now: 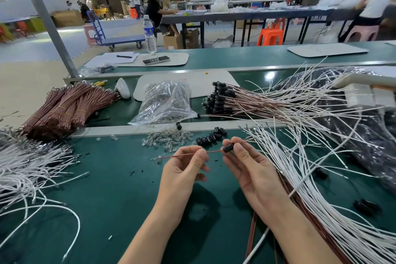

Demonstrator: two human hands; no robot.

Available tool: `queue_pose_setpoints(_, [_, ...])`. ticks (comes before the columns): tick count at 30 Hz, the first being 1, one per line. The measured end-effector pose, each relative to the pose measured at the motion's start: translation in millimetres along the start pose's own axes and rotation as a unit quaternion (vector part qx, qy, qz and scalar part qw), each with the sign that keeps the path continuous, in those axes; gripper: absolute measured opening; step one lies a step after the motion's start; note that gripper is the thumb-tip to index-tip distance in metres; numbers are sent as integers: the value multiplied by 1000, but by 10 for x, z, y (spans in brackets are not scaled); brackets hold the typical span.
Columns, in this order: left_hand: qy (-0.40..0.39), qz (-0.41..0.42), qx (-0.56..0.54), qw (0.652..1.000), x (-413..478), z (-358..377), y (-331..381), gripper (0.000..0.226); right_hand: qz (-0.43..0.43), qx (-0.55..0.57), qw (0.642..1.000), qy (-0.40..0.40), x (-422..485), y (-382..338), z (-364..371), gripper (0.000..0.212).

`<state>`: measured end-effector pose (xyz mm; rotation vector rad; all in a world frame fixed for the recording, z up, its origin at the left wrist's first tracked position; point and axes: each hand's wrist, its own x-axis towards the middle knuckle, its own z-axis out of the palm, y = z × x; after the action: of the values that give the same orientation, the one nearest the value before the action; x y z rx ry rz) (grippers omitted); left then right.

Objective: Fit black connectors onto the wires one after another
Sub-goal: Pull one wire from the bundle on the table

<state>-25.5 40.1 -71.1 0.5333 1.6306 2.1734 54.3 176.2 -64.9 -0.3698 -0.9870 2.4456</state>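
Over the green table, my left hand (188, 164) pinches a thin red wire (214, 152) near its middle. The wire's metal tip sticks out to the left of that hand. My right hand (244, 163) pinches a black connector (228, 148) threaded on the same wire, a short way right of my left fingers. Several loose black connectors (211, 138) lie just beyond my hands. A bundle of wires fitted with black connectors (218, 98) lies farther back on the right.
White wires (310, 156) fan out on the right and more white wires (27, 169) on the left. Bundled brown wires (66, 109) sit back left. A clear plastic bag (165, 103) and small clear bulbs (167, 139) lie in the middle. People work at distant tables.
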Motion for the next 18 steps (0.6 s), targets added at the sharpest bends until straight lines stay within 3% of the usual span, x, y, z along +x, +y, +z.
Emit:
queue_pose_setpoints(4, [38,-28,-71,996,30,-34,24,28,2,39,999,16,2,-27,-30,21])
queue_pose_setpoints(9, [-13,-22,-47,999,-26,37,-17,16,7,-31,999,-3,-25,148,54,18])
queue_pose_setpoints(15, [39,-29,-77,996,22,-25,4,9,-19,-15,999,22,11,29,-11,18])
queue_pose_setpoints(18, [22,-33,-71,997,-6,9,-26,10,-17,-22,999,16,-14,60,8,18])
